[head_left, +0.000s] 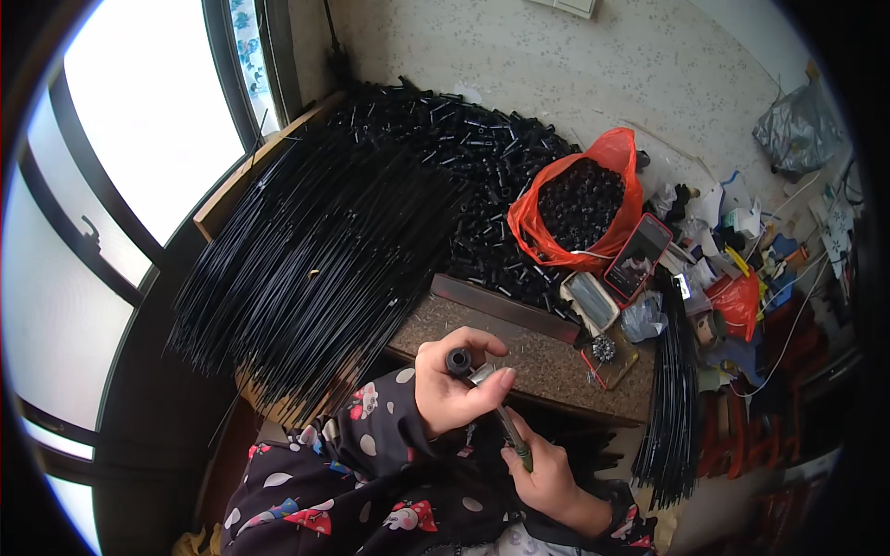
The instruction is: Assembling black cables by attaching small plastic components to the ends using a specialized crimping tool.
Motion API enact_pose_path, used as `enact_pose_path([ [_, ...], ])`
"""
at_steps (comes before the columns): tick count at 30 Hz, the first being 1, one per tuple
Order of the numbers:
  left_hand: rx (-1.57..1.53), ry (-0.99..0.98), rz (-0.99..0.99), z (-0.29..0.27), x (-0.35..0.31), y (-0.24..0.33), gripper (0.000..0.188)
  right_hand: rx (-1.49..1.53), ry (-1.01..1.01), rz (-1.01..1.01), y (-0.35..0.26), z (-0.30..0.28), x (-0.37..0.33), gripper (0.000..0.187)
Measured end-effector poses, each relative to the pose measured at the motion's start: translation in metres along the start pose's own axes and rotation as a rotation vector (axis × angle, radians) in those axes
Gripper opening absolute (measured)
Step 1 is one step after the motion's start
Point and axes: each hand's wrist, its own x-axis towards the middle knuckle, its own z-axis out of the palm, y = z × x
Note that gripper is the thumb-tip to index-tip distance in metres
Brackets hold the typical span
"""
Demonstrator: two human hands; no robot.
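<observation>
In front of my body, my left hand (456,391) is closed around a short black tubular piece (458,361), its round hollow end facing up. A bit of silvery metal shows by the thumb of that hand. Lower and to the right, my right hand (547,477) grips a slim tool with a metal shaft (508,426) and a green handle (526,458). The shaft slants up toward my left hand; where its tip ends is hidden by the thumb. Both hands hover over my lap, just off the table's (519,347) near edge.
Long thin black rods (306,250) cover the table's left, with a heap of black tubular pieces (464,130) behind. A red plastic bag (524,222) holds small dark parts. Nearby lie a phone (638,259), an open case (591,302) and a rod bundle (669,408) overhanging the right edge.
</observation>
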Motion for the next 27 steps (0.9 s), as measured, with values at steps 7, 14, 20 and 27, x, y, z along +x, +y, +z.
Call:
enact_pose_path([
  [7, 0.005, -0.153, -0.029, -0.008, 0.002, 0.005, 0.035, -0.048, 0.105, -0.074, 0.005, 0.001, -0.002, 0.045],
  [14, -0.049, 0.073, -0.102, 0.007, -0.014, 0.0, 0.031, 0.062, 0.038, 0.026, -0.002, 0.017, -0.005, 0.046],
  [20, -0.051, -0.079, -0.164, 0.017, 0.004, 0.004, 0.016, 0.103, 0.001, 0.085, 0.006, -0.009, -0.006, 0.048],
  [27, -0.337, 0.109, -0.025, -0.022, -0.006, 0.003, 0.023, -0.115, 0.311, 0.216, 0.123, -0.077, 0.008, 0.018],
])
